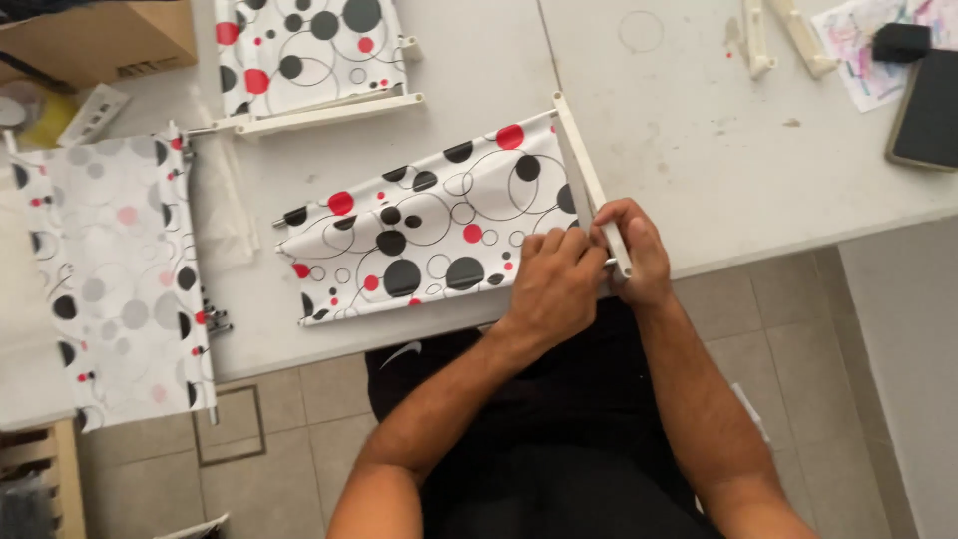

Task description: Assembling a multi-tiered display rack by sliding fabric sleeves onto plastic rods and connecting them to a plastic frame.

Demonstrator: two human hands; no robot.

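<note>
Two bare hands meet at the near edge of the white tabletop (689, 140), both on the same piece. At the far left corner sits a brown cardboard box (110, 35), with a small flat white package (93, 113) just in front of it. Far right lie a sheet of paper with pink and blue scribbles (868, 45), a small black block (901, 42) on it, and a dark flat tablet (928, 110) at the table's edge.

The piece in hand is a spotted fabric panel (429, 235), white with black and red dots and thin circles, spread flat and tapering leftward, its right end fixed to a cream plastic bar (584, 175) that runs slantwise toward the person. The left hand (554, 284) presses curled fingers on the fabric beside the bar's near end. The right hand (639, 250) has its grip closed around that near end, thumb over the top.

A second spotted panel (299, 50) with its own bar lies at the far edge, and a third, paler one (115, 279) overhangs the left edge. Bare tabletop lies right of the bar; tiled floor (768, 319) shows below the near edge.
</note>
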